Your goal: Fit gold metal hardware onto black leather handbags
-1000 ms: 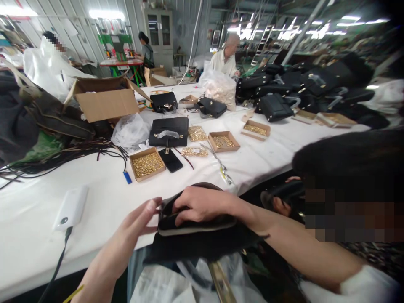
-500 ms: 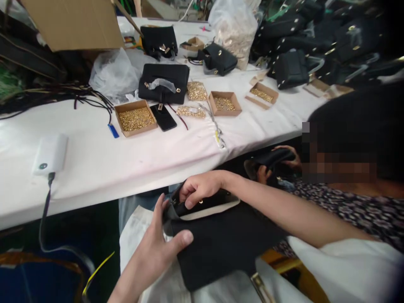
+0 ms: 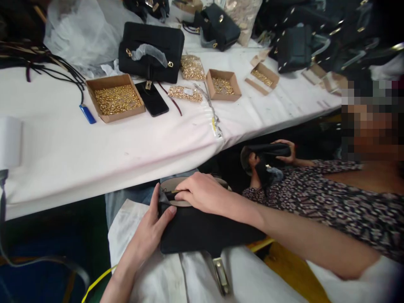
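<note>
Left of centre, I see the box of gold pieces [image 3: 126, 115] on the worktop [image 3: 132, 147]. The left hand [image 3: 151, 227] is clamped on the left end of the black bag [image 3: 202, 231], which rests over the lap [image 3: 195, 273]. The bag looks light, soft and a little slick, so I'd hold that side edge by the mouth. The right hand [image 3: 203, 193] reaches into the mouth; I cannot tell if its fingertips pinch anything. The metal clasp [image 3: 221, 275] probably drags the flap down.

Head-worn camera, single view, looking forward and down from wearer's side of bench [image 3: 63, 158]. Bench's near edge slants up rightward; bench runs off frame at left. Left hand [image 3: 150, 225] and right hand [image 3: 202, 193] close to lens, short of near edge.
</note>
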`<state>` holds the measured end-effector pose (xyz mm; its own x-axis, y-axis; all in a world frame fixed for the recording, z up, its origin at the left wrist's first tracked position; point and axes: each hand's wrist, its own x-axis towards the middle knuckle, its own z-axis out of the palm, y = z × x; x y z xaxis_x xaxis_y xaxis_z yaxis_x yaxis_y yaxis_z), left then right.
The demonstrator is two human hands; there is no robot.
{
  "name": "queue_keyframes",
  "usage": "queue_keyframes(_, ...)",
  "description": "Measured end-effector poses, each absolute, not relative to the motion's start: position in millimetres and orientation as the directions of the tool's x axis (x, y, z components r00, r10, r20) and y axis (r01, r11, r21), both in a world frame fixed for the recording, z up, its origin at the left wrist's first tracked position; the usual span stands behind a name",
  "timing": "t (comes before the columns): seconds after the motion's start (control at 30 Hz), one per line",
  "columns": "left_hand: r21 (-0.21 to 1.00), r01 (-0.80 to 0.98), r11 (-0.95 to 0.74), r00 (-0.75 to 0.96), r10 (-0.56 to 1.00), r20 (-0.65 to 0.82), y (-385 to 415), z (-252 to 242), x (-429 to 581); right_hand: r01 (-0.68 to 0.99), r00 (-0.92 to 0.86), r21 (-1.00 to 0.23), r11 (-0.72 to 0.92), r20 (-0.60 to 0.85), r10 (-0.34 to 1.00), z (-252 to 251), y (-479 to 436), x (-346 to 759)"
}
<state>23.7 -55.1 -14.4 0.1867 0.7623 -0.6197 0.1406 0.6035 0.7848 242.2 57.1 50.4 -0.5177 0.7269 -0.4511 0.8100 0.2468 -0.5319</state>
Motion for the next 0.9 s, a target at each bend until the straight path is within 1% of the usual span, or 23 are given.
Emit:
queue_keyframes(0.07, 0.758, 0.189, 0.624, 0.183, 0.736, -0.651, -53, -15, 22, 0.774, -0.500, -0.607, 0.179, -0.414, 0.761, 41, 47, 244)
queue_keyframes(0.17, 0.752, 0.233, 0.617, 0.194, 0.728, -0.657, -53, -17, 22, 0.656, -0.531, -0.747, 0.108, -0.355, 0.769, 22, 41, 251)
queue_keyframes(0.23, 0.759, 0.250, 0.601, 0.205, 0.733, -0.648, -54, -17, 22, 0.601, -0.543, -0.795, 0.084, -0.329, 0.772, 14, 40, 255)
queue_keyframes(0.37, 0.819, 0.310, 0.482, 0.168, 0.821, -0.546, -52, -13, 26, 0.575, -0.539, -0.814, 0.090, -0.294, 0.789, 12, 42, 258)
queue_keyframes(0.47, 0.858, 0.267, 0.439, 0.221, 0.839, -0.498, -44, -6, 32, 0.557, -0.571, -0.820, 0.134, -0.261, 0.778, 14, 40, 258)
queue_keyframes(0.57, 0.852, 0.218, 0.476, 0.203, 0.832, -0.517, -33, 2, 42, 0.560, -0.564, -0.811, 0.170, -0.223, 0.795, 13, 36, 257)
queue_keyframes(0.63, 0.839, 0.215, 0.500, 0.173, 0.826, -0.537, -28, 7, 46, 0.569, -0.544, -0.807, 0.161, -0.221, 0.809, 11, 34, 258)
queue_keyframes(0.7, 0.828, 0.224, 0.513, 0.171, 0.816, -0.552, -25, 10, 48, 0.553, -0.529, -0.824, 0.124, -0.232, 0.816, 10, 34, 259)
queue_keyframes(0.83, 0.811, 0.249, 0.529, 0.203, 0.791, -0.578, -21, 16, 46, 0.459, -0.495, -0.887, 0.043, -0.215, 0.842, 11, 36, 264)
queue_keyframes(0.9, 0.815, 0.237, 0.529, 0.209, 0.791, -0.575, -21, 16, 48, 0.447, -0.458, -0.894, 0.020, -0.209, 0.864, 11, 36, 266)
